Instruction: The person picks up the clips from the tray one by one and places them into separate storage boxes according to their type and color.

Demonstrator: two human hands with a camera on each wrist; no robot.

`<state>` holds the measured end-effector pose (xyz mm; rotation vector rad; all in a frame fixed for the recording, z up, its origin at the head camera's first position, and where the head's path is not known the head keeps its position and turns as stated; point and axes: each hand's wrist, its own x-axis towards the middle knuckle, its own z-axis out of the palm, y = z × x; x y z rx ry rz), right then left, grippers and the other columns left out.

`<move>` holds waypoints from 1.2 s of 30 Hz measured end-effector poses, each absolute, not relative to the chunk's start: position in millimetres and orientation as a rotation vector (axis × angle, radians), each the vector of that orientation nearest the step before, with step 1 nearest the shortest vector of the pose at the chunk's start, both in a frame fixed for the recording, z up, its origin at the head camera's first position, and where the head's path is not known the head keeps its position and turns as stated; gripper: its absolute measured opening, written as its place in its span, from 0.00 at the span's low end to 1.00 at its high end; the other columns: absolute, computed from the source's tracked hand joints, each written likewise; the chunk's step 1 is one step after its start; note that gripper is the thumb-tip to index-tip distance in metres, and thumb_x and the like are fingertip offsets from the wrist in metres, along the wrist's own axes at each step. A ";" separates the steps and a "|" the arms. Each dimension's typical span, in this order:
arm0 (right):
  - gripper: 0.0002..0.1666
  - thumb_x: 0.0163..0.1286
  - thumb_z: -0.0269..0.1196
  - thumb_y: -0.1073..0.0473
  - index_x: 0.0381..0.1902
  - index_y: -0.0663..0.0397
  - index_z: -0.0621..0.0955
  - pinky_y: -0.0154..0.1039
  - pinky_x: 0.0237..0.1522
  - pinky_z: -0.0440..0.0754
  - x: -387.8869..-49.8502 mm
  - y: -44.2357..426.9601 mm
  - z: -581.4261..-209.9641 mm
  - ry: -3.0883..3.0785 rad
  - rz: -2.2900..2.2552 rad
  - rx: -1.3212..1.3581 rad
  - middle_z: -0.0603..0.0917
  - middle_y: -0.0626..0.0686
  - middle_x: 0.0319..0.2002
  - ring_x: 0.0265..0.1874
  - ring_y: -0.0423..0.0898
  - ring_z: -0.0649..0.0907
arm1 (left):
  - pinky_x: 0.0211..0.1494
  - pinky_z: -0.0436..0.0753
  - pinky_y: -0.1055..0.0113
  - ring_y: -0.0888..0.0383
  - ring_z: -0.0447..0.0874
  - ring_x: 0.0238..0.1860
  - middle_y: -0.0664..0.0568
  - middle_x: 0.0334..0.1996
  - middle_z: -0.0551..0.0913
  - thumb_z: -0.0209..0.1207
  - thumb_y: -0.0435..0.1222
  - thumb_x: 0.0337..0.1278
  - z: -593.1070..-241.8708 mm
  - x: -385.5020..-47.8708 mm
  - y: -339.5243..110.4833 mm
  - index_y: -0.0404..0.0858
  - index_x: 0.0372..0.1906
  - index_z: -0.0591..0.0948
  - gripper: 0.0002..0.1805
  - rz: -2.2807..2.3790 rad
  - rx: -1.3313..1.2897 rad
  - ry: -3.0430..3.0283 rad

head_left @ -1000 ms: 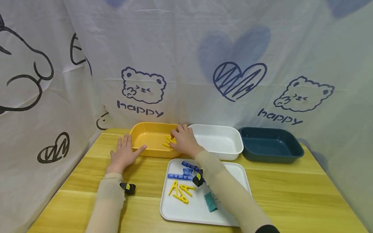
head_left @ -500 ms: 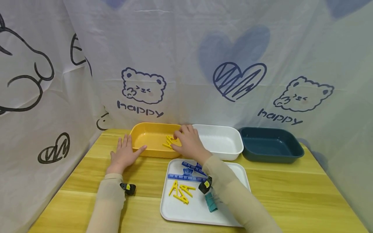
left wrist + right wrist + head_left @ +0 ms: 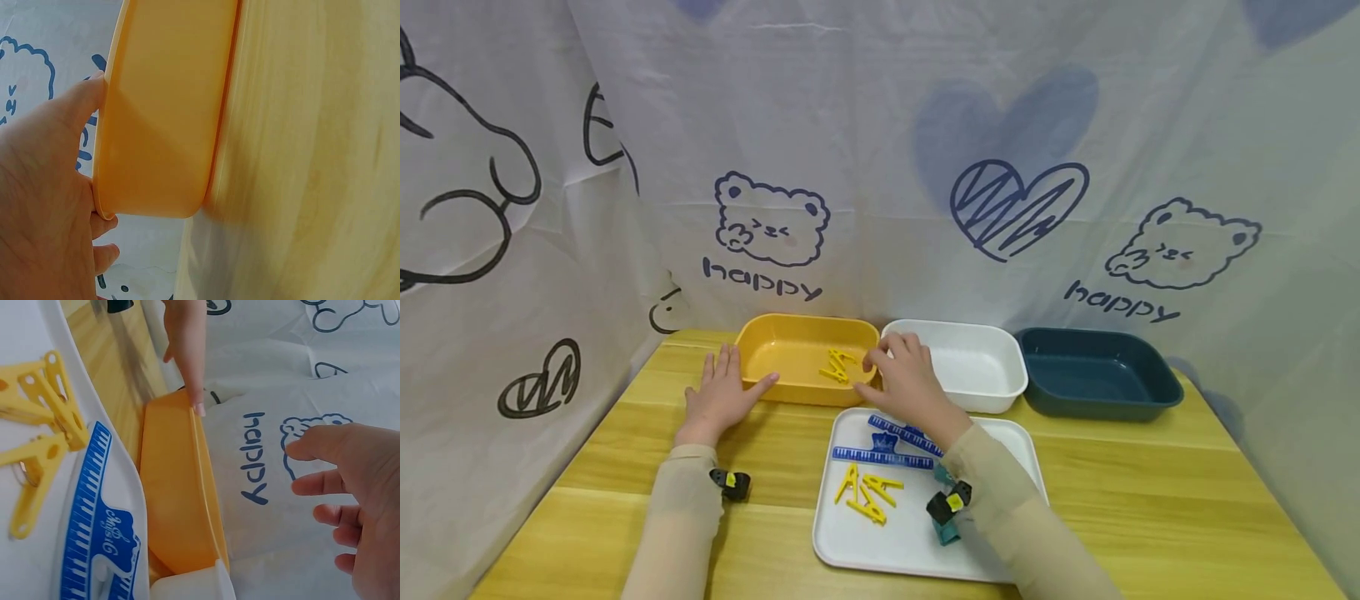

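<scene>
Yellow clips (image 3: 868, 511) are found in two places: on the white tray (image 3: 880, 557) and inside the yellow bin (image 3: 805, 394).

Far and left sides are screened by printed cloth (image 3: 880, 108), with the wooden bench (image 3: 1150, 500) set against it. The tray is placed toward the bench's near edge, in front of the yellow bin and the white bin (image 3: 977, 398). Along the bench's far edge three bins are lined up: yellow toward the far left corner, white in the middle, dark blue bin (image 3: 1097, 408) toward the far right corner.

Left hand (image 3: 722, 400): fingers and thumb spread; the yellow bin's rim is touched at its left end. Right hand (image 3: 913, 383): held at the yellow bin's right end, fingers bent, a gap seen between thumb and fingertips. Whether the rim is touched by it cannot be told.

On the tray, two blue piano-key clips (image 3: 880, 458) are laid near the far edge. Teal material (image 3: 948, 533) is partly covered by the right wrist camera (image 3: 949, 502). Three yellow clips are grouped by the tray's left edge; in the bin, others are overlapped toward the right end, exact count uncertain.
</scene>
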<state>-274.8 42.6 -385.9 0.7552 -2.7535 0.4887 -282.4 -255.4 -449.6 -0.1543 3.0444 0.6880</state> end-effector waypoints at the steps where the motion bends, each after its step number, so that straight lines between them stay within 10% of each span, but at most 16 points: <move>1: 0.14 0.63 0.66 0.42 0.38 0.42 0.79 0.47 0.59 0.66 -272.8 44.1 -386.7 -2.759 0.490 0.747 0.72 0.48 0.46 0.55 0.51 0.66 | 0.66 0.42 0.20 0.35 0.28 0.78 0.38 0.78 0.33 0.38 0.74 0.58 -450.1 -282.6 -255.3 0.34 0.77 0.37 0.60 0.690 -0.159 3.045; 36: 0.15 0.58 0.71 0.43 0.34 0.45 0.83 0.51 0.58 0.64 -226.7 81.3 -422.2 -2.865 0.652 0.757 0.72 0.48 0.46 0.53 0.51 0.65 | 0.65 0.42 0.20 0.34 0.28 0.78 0.37 0.78 0.33 0.38 0.74 0.57 -453.8 -286.3 -257.0 0.33 0.77 0.36 0.61 0.688 -0.133 3.050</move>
